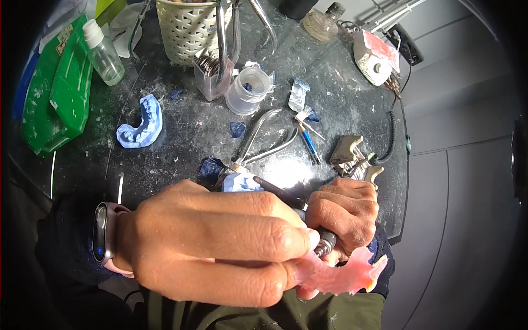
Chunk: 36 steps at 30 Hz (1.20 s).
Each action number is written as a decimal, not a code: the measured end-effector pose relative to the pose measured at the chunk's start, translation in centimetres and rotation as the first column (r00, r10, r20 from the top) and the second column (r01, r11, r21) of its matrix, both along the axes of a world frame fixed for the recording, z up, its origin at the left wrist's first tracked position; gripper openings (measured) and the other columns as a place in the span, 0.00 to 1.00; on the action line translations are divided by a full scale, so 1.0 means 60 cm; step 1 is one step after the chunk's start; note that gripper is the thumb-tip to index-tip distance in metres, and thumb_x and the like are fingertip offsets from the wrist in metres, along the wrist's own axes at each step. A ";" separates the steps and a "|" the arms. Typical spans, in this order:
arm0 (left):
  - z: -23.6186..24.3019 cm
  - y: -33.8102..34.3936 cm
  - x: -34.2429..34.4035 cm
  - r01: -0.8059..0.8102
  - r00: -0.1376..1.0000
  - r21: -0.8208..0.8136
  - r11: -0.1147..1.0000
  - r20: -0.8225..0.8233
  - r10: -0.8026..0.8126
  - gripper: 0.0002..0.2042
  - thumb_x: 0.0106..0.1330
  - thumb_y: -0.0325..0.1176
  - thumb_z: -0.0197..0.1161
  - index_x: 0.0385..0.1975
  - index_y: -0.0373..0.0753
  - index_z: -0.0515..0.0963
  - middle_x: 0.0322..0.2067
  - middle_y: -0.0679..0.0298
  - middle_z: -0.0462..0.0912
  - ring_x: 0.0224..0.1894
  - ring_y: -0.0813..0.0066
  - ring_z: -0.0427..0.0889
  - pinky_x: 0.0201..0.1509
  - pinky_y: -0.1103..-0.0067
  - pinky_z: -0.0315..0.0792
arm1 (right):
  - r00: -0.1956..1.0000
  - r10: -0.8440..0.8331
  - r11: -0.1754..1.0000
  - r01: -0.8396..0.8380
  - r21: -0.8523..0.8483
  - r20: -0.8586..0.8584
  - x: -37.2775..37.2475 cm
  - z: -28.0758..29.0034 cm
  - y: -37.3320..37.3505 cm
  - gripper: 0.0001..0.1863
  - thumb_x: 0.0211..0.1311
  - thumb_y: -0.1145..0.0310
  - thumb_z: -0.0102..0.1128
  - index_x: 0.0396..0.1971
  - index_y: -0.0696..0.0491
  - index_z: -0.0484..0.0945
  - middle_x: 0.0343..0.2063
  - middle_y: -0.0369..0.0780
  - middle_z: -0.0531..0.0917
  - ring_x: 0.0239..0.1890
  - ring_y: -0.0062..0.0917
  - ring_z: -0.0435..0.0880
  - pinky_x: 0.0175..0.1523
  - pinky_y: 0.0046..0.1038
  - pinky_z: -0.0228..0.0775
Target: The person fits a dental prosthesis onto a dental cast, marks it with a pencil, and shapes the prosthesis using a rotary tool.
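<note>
My left hand (220, 239) pinches a thin pink denture base (346, 276) with a jagged edge. Beside it, my right hand (346, 212) is wrapped round a dark rotary handpiece (328, 240), whose metal nose meets the pink piece near my left fingertips. The tip itself is hidden. Just beyond my left hand lie a partly covered pale-blue dental model (242, 182) and a dark-handled tool (280, 193). Farther off are metal pliers (256, 137) and a blue-handled brush (308, 144). A second blue dental model (146, 124) rests to the left.
A green bin (69, 93) and a spray bottle (104, 58) stand at the left. At the back are a white basket (187, 33) and a clear plastic cup (247, 93). A small tool stand (349, 151) sits beyond my right hand, with a control box (375, 59) and coiled cord farther back.
</note>
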<state>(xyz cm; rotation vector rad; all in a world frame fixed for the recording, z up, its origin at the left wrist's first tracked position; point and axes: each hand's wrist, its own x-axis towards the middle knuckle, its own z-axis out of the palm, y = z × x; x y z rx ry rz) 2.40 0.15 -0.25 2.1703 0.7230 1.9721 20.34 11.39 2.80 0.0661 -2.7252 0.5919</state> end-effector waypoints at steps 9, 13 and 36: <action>-0.007 0.000 0.001 0.027 1.000 -0.023 0.999 0.013 -0.027 0.09 0.39 0.24 0.75 0.19 0.37 0.80 0.29 0.57 0.82 0.27 0.69 0.84 0.21 0.86 0.78 | 1.000 0.016 1.000 -0.016 0.018 -0.009 0.001 0.000 0.001 0.30 0.37 0.36 0.59 0.20 0.52 0.71 0.17 0.34 0.72 0.15 0.26 0.73 0.19 0.27 0.60; 0.011 -0.009 -0.012 0.075 0.992 -0.141 0.987 -0.090 -0.088 0.10 0.40 0.24 0.75 0.22 0.37 0.80 0.32 0.57 0.82 0.30 0.69 0.85 0.23 0.86 0.79 | 0.999 0.030 0.999 -0.029 -0.033 0.028 0.002 0.001 -0.002 0.29 0.39 0.37 0.59 0.21 0.52 0.71 0.17 0.34 0.72 0.15 0.26 0.73 0.19 0.26 0.60; -0.021 0.015 0.002 0.128 0.992 0.087 0.988 -0.005 -0.128 0.14 0.44 0.19 0.73 0.28 0.31 0.74 0.30 0.49 0.82 0.32 0.57 0.85 0.31 0.78 0.84 | 0.960 -0.197 0.950 0.237 0.203 -0.200 0.001 0.016 -0.017 0.40 0.32 0.23 0.56 0.07 0.49 0.57 0.07 0.31 0.58 0.07 0.21 0.59 0.16 0.24 0.43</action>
